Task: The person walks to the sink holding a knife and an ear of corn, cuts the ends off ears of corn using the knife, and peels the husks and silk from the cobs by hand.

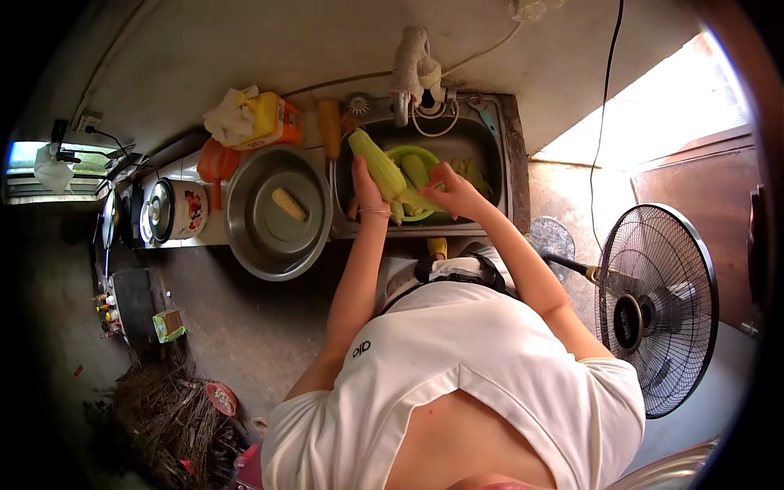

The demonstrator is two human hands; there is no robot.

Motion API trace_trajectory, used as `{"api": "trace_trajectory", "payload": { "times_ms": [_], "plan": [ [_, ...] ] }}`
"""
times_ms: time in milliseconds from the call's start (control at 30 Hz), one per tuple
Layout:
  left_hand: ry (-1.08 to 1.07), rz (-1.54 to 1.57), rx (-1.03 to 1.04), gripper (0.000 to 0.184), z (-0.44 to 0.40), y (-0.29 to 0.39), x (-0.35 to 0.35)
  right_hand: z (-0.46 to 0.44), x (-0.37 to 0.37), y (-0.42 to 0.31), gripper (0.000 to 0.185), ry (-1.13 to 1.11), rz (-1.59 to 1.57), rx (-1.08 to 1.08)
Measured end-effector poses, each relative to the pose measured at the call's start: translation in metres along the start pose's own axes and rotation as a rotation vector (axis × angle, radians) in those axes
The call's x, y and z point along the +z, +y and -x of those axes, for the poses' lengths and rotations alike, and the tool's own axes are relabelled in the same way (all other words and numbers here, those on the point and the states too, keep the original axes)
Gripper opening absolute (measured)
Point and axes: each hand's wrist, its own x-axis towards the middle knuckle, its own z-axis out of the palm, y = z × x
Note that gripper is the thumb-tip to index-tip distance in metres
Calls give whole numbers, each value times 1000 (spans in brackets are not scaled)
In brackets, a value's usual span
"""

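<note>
An ear of corn [376, 166] in its pale green husk is in my left hand [369, 189], fingers wrapped round it over the sink [339, 224]. My right hand [456, 193] is at the lower end of the ear, fingers bent together on what looks like a strip of husk. Beneath both hands sits a bright green basin [430, 155] with more green ears [415, 170] in it. Loose husks [469, 173] lie at the right side of the sink. One peeled, pale ear [288, 204] rests in a large metal bowl [278, 247] left of the sink.
A wrapped faucet [411, 69] stands behind the sink. Left are a yellow and orange container [273, 121], a red-orange dipper [216, 163] and a rice cooker [181, 210]. A standing fan [657, 310] is at the right, and a stick pile [167, 408] lies lower left.
</note>
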Motion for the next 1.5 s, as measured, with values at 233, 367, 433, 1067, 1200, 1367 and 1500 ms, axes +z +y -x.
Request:
{"api": "trace_trajectory", "payload": {
  "times_ms": [233,367,433,1067,1200,1367,1500],
  "plan": [
    [-106,-258,110,51,16,0,21,-10,16,8,32,-262,56,9],
    [-170,112,-267,50,4,-5,7,-9,14,10,30,-363,-114,56],
    [-198,196,-301,49,2,-7,7,-9,16,14,28,-395,-311,-23],
    [-145,108,-207,49,-17,19,-32,-72,-1,188,53,447,274,-223],
    [-92,-77,-283,53,2,3,-27,-59,-10,137,51,312,171,-185],
    [-350,-477,-192,50,29,11,-7,-37,-9,-3,51,88,-160,-5],
    [-394,-491,-225,51,38,22,4,-46,-9,-20,43,204,278,-259]
  ]
}}
